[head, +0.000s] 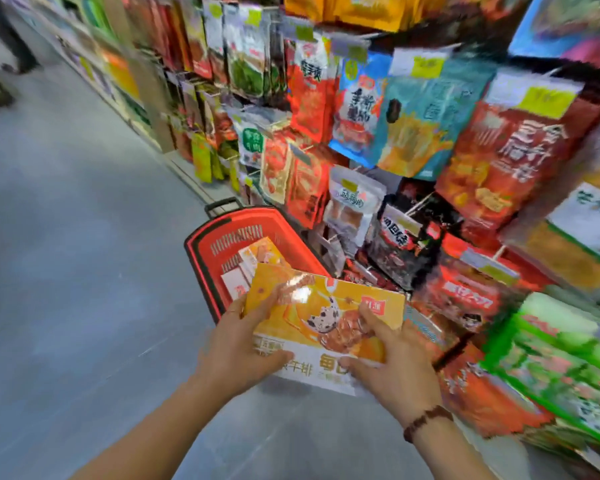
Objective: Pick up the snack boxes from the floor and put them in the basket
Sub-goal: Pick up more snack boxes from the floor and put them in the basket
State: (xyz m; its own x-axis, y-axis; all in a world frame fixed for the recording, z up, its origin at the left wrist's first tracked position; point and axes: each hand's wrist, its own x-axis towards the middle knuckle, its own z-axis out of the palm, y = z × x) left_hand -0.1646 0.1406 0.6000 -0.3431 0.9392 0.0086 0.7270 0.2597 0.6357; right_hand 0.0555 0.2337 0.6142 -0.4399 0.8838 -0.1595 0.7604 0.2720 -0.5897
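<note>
Basket: red plastic basket (234,220) on grey floor (66,237), left of hanging snack-bag rack (406,126).
Box: yellow cardboard snack box (326,317) over basket's near rim.

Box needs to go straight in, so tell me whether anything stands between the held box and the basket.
Nothing visible does. The left hand and right hand grip the yellow snack box just short of the red basket, whose top is open. Other boxes already lie inside it.
</note>
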